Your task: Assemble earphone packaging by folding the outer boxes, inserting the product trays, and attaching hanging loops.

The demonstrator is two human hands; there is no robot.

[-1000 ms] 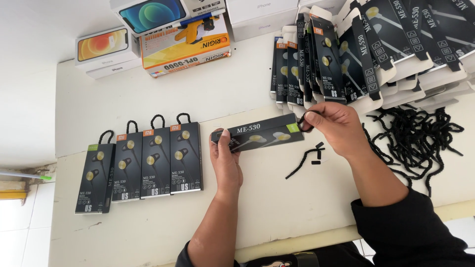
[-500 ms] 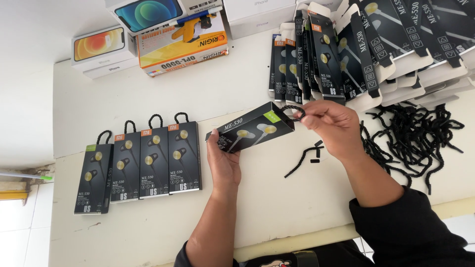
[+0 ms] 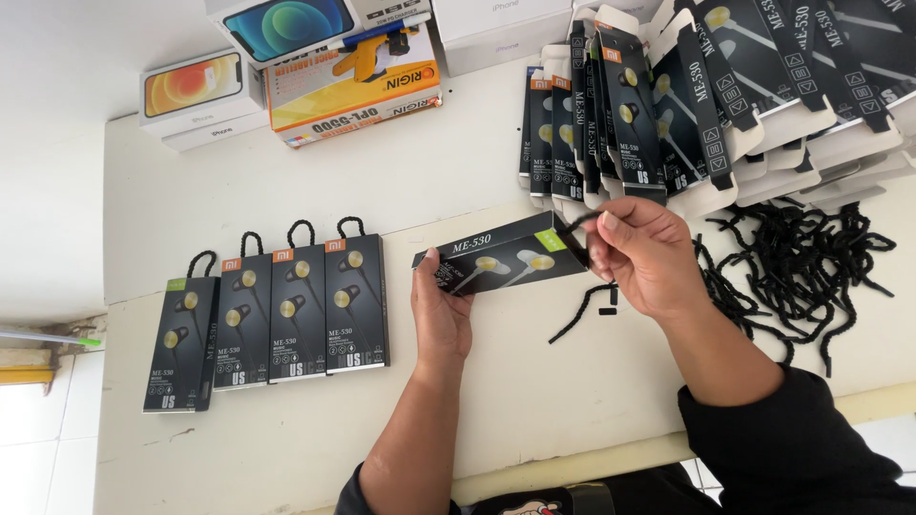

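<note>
Hands met over one black earphone box [image 3: 501,254], held flat above the white table [image 3: 286,191]. Left hand [image 3: 441,310] gripped the box's near end, thumb on the front face. Right hand [image 3: 637,256] was pinched on a black cord [image 3: 575,223] at the box's far end, at 3 o'clock from the box centre.

Change against the frames a second and half a second earlier: the box had tilted up at its right end, then levelled again; the right hand's fingers closed in tighter at the box end. Judgement: the cord loop was being fitted at that end; whether it was seated cannot be told.

At 9 o'clock from the left hand, a row of four finished boxes [image 3: 272,315] lay side by side, each with a cord loop on top. At 3 o'clock from the right hand, a heap of loose cords [image 3: 801,277]. At 12 o'clock, a stack of open boxes [image 3: 687,105]. At 10 o'clock, phone boxes [image 3: 200,95].
</note>
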